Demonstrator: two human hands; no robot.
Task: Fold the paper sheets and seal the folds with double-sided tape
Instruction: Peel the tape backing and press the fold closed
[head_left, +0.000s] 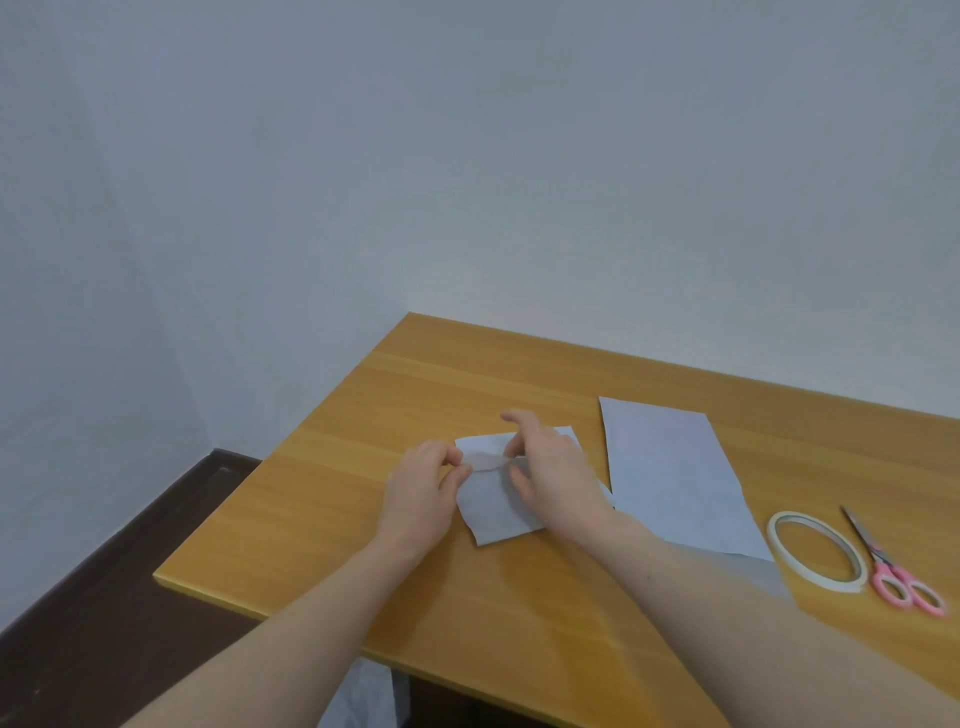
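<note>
Two hands pinching a tape strip over folded paper.

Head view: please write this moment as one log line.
step: taping fold | left hand and right hand: pinch tape strip over folded paper | tape roll, scissors: idle at right

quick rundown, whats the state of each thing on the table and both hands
folded paper: lying flat on the table, under both hands
tape strip: stretched between the two hands, over the folded paper
left hand: pinching one end of the tape strip
right hand: pinching the other end
larger paper sheet: flat, untouched
tape roll: lying flat, untouched
pink scissors: closed, lying beside the tape roll
</note>
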